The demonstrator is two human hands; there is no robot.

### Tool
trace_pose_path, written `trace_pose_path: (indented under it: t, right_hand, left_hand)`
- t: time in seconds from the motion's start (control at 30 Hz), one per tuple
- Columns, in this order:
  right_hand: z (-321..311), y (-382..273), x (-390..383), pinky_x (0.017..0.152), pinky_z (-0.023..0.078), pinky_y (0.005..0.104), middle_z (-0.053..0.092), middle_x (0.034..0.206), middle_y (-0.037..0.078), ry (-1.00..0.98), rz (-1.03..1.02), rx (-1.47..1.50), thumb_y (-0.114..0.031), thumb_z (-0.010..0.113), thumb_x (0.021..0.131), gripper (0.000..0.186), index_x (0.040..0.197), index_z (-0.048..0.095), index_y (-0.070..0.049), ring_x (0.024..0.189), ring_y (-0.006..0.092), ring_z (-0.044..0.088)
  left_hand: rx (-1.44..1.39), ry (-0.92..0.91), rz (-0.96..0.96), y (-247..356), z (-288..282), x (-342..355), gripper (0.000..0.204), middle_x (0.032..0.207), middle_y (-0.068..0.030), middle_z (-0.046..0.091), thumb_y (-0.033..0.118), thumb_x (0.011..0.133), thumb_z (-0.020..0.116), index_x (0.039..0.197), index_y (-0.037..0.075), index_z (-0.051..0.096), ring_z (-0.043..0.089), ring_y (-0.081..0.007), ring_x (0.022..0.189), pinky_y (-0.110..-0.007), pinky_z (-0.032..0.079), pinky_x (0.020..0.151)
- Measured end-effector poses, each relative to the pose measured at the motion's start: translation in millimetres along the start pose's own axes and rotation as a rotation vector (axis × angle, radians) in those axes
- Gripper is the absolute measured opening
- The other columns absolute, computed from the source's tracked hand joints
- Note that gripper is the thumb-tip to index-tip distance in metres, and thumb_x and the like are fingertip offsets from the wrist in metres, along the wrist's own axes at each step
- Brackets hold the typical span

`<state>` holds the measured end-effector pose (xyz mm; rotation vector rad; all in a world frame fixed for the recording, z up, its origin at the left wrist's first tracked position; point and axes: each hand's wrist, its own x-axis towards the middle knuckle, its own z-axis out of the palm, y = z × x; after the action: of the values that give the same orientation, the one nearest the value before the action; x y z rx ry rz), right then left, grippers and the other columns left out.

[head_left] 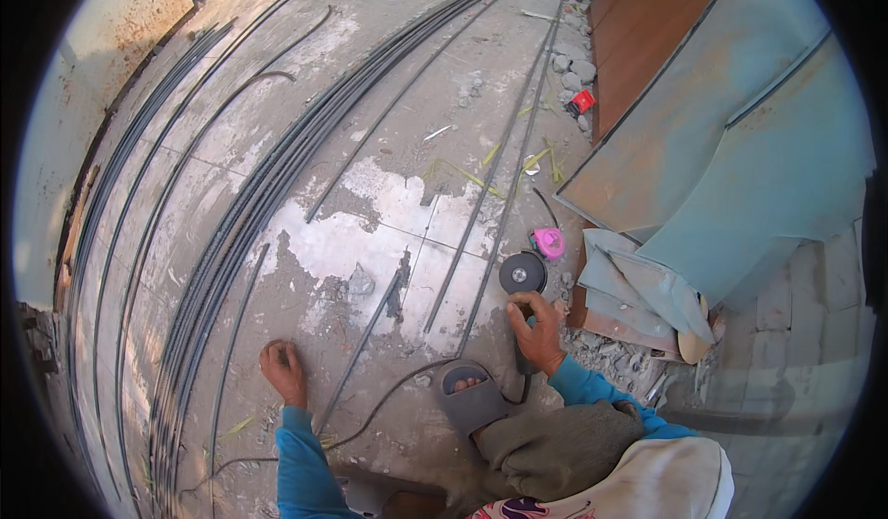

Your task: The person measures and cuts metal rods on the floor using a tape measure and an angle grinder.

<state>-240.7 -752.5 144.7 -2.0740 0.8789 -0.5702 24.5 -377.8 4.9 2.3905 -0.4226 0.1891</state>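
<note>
Your right hand (pixel 536 332) hides part of the grinder (pixel 523 274); can't tell your grip. Your sandal (pixel 470 401) covers some of the cord (pixel 372 415). Bottom edge cuts your left sleeve (pixel 308 468), top edge the rod bundle (pixel 319 117).

Patchy dusty floor (pixel 388 195), grey rubble (pixel 583 70), brown panel (pixel 643 33), blue-green panels (pixel 671 140)

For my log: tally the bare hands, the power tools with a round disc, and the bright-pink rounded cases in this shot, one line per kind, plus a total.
Bare hands (left hand, right hand): 2
Dark angle grinder with a round black disc: 1
Bright-pink rounded case: 1
Total: 4
</note>
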Motion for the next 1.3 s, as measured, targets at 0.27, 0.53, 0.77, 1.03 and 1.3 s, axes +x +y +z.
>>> trace_pose_path:
  t: [0.27,0.53,0.77,1.03,1.3]
  right_hand:
    - [36,-4,19,0.067,0.05,0.0281,0.066,0.091,0.006,-0.344,0.257,0.247,-0.02,0.062,0.094,0.025,0.111,0.063,-0.002,0.077,0.0116,0.06]
    - [95,14,-32,0.1,0.046,0.0414,0.041,0.136,0.024,-0.536,0.593,0.363,-0.033,0.06,0.096,0.062,0.141,0.034,0.002,0.13,0.0338,0.044]
    - [113,57,-39,0.102,0.043,0.0423,0.036,0.138,0.028,-0.327,0.554,0.06,-0.03,0.06,0.094,0.068,0.141,0.031,0.009,0.124,0.0356,0.047]
    - [132,57,-28,0.096,0.044,0.0414,0.041,0.129,0.028,-0.059,0.562,-0.066,-0.026,0.065,0.088,0.068,0.137,0.036,0.011,0.116,0.035,0.048]
    - [145,88,-21,0.081,0.05,0.0393,0.059,0.103,0.018,0.123,0.737,0.214,-0.019,0.07,0.084,0.054,0.125,0.046,0.007,0.093,0.0284,0.06]
  left_hand:
    - [-0.104,0.047,0.048,42,19,11,0.012,0.105,-0.0165,0.063,0.009,0.084,0.067,0.091,0.001,0.062,0.056,-0.0359,0.099,-0.045,0.043,0.089]
    - [-0.138,-0.101,0.182,111,24,3,0.011,0.102,-0.0156,0.062,0.008,0.083,0.068,0.091,0.003,0.062,0.054,-0.0347,0.099,-0.045,0.041,0.087]
    - [-0.34,-0.356,0.311,210,53,-38,0.015,0.092,-0.0142,0.063,0.009,0.081,0.07,0.094,0.005,0.063,0.058,-0.0349,0.089,-0.044,0.043,0.08]
    - [-0.421,-0.533,0.187,225,65,-76,0.017,0.092,-0.0146,0.064,0.014,0.081,0.07,0.095,0.006,0.064,0.059,-0.0359,0.09,-0.045,0.044,0.081]
    - [-0.409,-0.498,0.092,189,59,-80,0.014,0.09,-0.0158,0.065,0.013,0.081,0.07,0.091,0.004,0.065,0.059,-0.0361,0.089,-0.044,0.045,0.081]
